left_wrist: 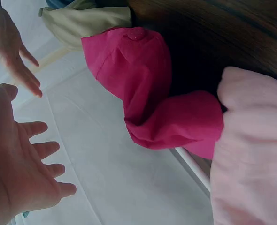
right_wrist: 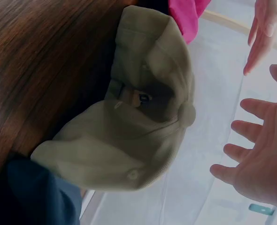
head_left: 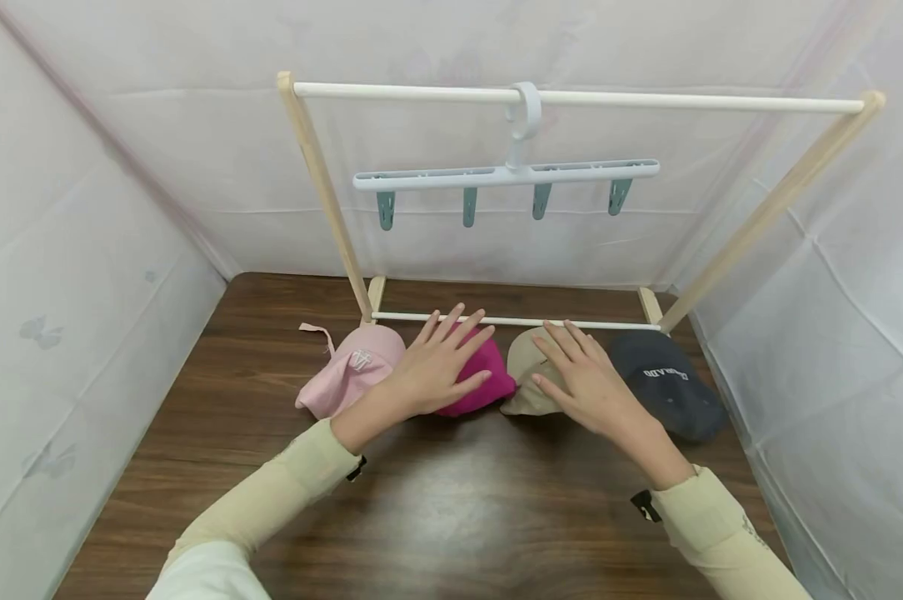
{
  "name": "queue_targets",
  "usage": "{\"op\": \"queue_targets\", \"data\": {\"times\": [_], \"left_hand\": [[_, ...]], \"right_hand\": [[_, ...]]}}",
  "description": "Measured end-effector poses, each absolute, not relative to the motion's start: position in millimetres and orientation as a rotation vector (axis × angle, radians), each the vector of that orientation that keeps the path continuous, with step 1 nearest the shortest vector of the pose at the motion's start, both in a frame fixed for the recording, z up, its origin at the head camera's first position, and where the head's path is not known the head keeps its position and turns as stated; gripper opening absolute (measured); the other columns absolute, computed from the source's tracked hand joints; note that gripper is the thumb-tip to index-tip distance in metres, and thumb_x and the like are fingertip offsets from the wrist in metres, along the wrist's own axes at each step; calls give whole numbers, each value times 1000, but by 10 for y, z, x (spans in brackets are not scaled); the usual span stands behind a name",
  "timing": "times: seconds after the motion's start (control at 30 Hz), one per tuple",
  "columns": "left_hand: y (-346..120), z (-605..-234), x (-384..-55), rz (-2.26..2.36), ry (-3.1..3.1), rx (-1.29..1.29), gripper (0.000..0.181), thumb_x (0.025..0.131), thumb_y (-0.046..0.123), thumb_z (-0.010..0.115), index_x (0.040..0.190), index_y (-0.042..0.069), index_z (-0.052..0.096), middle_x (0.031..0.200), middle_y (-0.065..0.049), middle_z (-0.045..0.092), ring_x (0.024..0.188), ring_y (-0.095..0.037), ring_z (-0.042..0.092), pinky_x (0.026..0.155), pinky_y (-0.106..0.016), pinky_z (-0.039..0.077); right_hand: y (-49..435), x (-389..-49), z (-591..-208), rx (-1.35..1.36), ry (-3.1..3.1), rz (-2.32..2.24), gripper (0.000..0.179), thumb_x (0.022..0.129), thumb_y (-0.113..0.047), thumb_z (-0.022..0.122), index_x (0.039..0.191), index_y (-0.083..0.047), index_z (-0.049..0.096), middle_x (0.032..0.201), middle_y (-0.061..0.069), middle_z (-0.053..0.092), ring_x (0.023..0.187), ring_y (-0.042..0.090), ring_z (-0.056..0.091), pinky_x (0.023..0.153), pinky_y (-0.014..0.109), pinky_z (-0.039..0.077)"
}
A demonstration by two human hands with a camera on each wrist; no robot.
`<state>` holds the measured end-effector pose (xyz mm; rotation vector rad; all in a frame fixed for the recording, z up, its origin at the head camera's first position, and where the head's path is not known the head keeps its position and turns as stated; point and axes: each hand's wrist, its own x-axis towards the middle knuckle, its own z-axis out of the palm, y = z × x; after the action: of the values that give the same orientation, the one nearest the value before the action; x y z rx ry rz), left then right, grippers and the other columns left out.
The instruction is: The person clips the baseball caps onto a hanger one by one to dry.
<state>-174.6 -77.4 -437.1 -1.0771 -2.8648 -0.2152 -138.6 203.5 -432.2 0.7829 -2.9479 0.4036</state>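
Note:
Four caps would exceed a plain count, so several caps lie in a row along the rack's foot. My left hand point(head_left: 435, 367), fingers spread, is over the magenta cap point(head_left: 489, 379), with the pink cap point(head_left: 365, 362) just left of it. My right hand point(head_left: 590, 379) is spread above the beige cap point(head_left: 530, 387), beside the dark cap point(head_left: 665, 383) with light lettering. Both wrist views show gaps between the hands and the caps; neither hand holds anything. In the right wrist view the beige cap point(right_wrist: 148, 108) shows its hollow inside.
A wooden rack with a white top bar point(head_left: 421, 93) stands at the back of the brown table point(head_left: 451, 517). From the bar hangs a pale hanger point(head_left: 504, 175) with several grey-green clips point(head_left: 469, 207). White sheeting point(head_left: 84, 250) surrounds the table on its sides and back.

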Motion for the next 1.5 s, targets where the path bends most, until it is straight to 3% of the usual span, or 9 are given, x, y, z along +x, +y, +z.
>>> {"op": "queue_targets", "data": {"times": [0.3,0.5,0.77,1.13,1.5], "left_hand": [[-599,-4308,-1799,-222,-2843,-1156,70,103,59,43,161,21,33,170,-6,17,157,-32,7,125,-56,8],[-498,-4381,-1805,-272,-2841,-1189,70,102,56,50,160,21,35,170,-4,18,157,-30,4,126,-53,3],[-365,-4490,-1751,-204,-2830,-1234,71,103,60,41,161,22,30,170,-3,17,157,-28,1,126,-54,5],[-152,-4546,-1734,-218,-2777,-1291,67,103,61,42,158,23,36,169,-4,22,157,-30,6,125,-56,13],[103,-4552,-1771,-196,-2782,-1346,69,103,65,35,161,28,28,170,-1,18,158,-24,-2,126,-54,10]], "right_hand": [[2228,-1360,-4348,720,-2942,391,62,106,-46,49,156,-12,41,166,13,28,152,43,19,118,66,22],[2353,-1319,-4382,661,-2964,410,63,106,-48,48,157,-12,40,166,14,28,152,43,19,117,67,21],[2489,-1275,-4446,617,-3033,389,64,107,-47,47,158,-11,37,166,16,25,152,44,17,117,69,19],[2711,-1190,-4453,537,-3057,430,64,106,-46,50,156,-8,40,164,21,28,150,48,18,117,68,19],[2947,-1092,-4507,455,-3108,400,65,105,-43,54,155,-5,39,163,25,27,147,52,20,109,78,21]]}}
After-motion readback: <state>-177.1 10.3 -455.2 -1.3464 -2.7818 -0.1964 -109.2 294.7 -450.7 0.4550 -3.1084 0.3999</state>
